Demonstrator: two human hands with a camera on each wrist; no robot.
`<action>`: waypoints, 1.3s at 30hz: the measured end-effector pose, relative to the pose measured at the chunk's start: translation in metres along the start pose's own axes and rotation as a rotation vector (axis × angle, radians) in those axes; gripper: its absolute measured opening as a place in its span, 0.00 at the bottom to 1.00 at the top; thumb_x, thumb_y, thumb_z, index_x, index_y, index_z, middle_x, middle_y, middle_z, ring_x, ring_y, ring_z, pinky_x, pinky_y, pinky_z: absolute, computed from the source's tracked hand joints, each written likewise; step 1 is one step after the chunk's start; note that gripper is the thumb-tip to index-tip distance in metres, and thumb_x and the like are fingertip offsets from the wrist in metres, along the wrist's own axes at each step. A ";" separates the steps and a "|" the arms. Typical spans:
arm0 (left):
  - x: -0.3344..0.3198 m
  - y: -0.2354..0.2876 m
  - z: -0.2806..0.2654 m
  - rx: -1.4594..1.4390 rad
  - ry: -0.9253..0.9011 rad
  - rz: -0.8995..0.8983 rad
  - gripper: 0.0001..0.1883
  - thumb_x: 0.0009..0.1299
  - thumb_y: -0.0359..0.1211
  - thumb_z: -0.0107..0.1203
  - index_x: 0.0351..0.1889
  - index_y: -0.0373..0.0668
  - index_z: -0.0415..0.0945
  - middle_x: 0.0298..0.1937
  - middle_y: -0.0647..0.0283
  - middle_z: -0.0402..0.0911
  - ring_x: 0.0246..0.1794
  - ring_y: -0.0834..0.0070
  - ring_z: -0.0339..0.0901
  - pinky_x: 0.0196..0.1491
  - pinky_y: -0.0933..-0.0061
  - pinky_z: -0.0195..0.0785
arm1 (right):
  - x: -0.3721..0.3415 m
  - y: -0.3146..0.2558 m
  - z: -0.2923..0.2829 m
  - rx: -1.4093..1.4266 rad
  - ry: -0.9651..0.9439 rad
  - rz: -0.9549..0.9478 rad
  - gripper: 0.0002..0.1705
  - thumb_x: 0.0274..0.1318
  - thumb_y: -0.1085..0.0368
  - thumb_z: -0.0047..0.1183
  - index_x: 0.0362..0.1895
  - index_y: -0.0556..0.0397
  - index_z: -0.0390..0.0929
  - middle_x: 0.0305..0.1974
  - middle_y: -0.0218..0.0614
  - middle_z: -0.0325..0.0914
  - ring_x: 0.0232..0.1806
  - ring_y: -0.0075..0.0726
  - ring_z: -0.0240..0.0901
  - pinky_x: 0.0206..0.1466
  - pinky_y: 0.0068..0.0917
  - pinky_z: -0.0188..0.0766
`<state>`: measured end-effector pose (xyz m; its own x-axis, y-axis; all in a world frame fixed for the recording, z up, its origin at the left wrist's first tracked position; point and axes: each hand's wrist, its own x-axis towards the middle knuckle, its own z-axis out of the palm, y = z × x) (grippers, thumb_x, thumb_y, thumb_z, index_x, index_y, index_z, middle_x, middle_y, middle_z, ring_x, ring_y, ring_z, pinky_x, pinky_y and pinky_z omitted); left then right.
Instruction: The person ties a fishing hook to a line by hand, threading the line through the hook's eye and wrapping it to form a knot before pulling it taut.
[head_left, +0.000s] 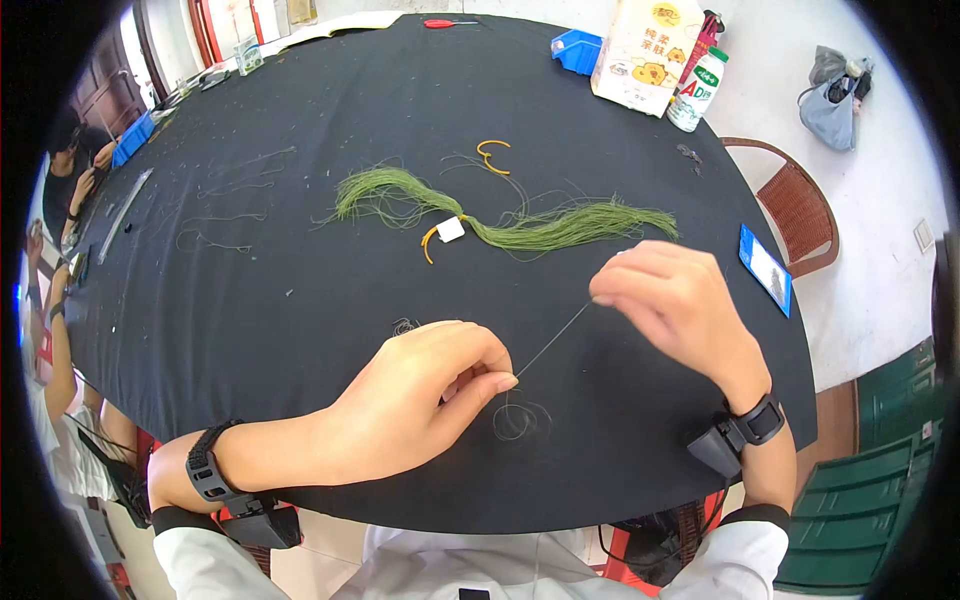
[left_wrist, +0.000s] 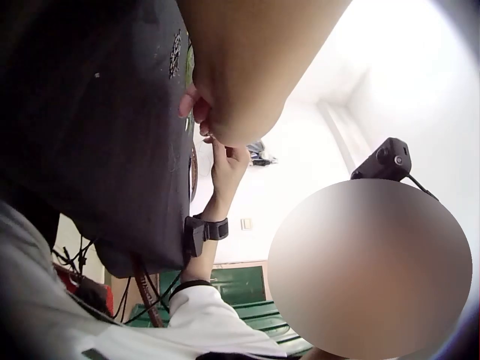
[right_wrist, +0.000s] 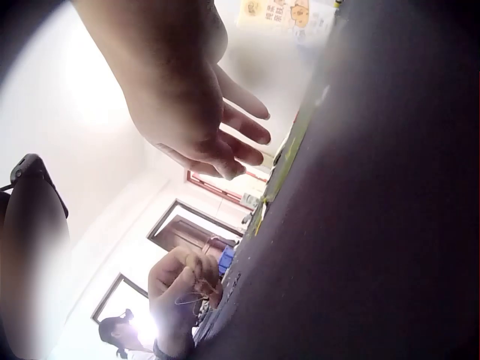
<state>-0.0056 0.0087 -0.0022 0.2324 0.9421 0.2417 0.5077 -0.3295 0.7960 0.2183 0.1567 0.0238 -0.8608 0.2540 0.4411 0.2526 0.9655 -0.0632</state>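
A thin dark thread [head_left: 553, 343] runs taut between the two hands in the head view. The left hand [head_left: 425, 395] pinches its lower end between thumb and forefinger, and a loose coil [head_left: 514, 421] hangs just below those fingertips. Up and to the right, the right hand [head_left: 680, 310] pinches the other end between thumb and forefinger. In the right wrist view the right hand's [right_wrist: 199, 112] other fingers are spread. Beyond the hands lies a green thread bundle [head_left: 560, 228], tied near its middle with a white tag [head_left: 451, 230].
Yellow curved pieces [head_left: 490, 158] lie by the bundle. Loose threads [head_left: 225, 217] are at left on the black cloth [head_left: 300, 330]. A blue packet [head_left: 766, 270] lies at right; a paper bag [head_left: 648, 55], white bottle [head_left: 698, 90] and blue bin [head_left: 576, 51] stand behind. Other people sit at left.
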 end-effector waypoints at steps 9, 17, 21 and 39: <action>0.000 0.001 -0.001 -0.036 -0.016 -0.030 0.04 0.66 0.26 0.56 0.35 0.35 0.74 0.29 0.61 0.76 0.27 0.78 0.72 0.31 0.76 0.67 | -0.006 0.032 -0.001 -0.127 0.103 0.154 0.05 0.51 0.70 0.53 0.34 0.53 0.75 0.27 0.39 0.75 0.31 0.44 0.75 0.34 0.35 0.70; -0.001 0.000 -0.001 -0.069 -0.027 -0.053 0.04 0.66 0.26 0.56 0.34 0.34 0.75 0.28 0.62 0.77 0.26 0.79 0.73 0.31 0.78 0.68 | -0.013 0.057 -0.007 -0.239 0.192 0.313 0.03 0.54 0.69 0.52 0.34 0.52 0.74 0.26 0.41 0.74 0.30 0.47 0.74 0.33 0.36 0.69; -0.001 0.001 -0.001 -0.077 -0.034 -0.072 0.04 0.66 0.26 0.56 0.34 0.34 0.75 0.28 0.62 0.78 0.26 0.80 0.73 0.31 0.78 0.68 | -0.019 0.073 -0.009 -0.245 0.240 0.373 0.03 0.55 0.68 0.52 0.35 0.52 0.74 0.27 0.41 0.75 0.30 0.48 0.74 0.34 0.35 0.69; -0.003 0.003 -0.001 -0.108 -0.076 -0.095 0.04 0.66 0.26 0.56 0.34 0.34 0.75 0.28 0.62 0.77 0.26 0.80 0.73 0.31 0.77 0.68 | -0.062 0.144 -0.029 -0.499 0.348 0.638 0.05 0.56 0.66 0.49 0.35 0.52 0.75 0.28 0.48 0.77 0.33 0.55 0.75 0.35 0.42 0.69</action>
<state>-0.0057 0.0049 -0.0004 0.2521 0.9598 0.1233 0.4395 -0.2271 0.8691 0.3213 0.2781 0.0135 -0.3271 0.6261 0.7078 0.8727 0.4874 -0.0278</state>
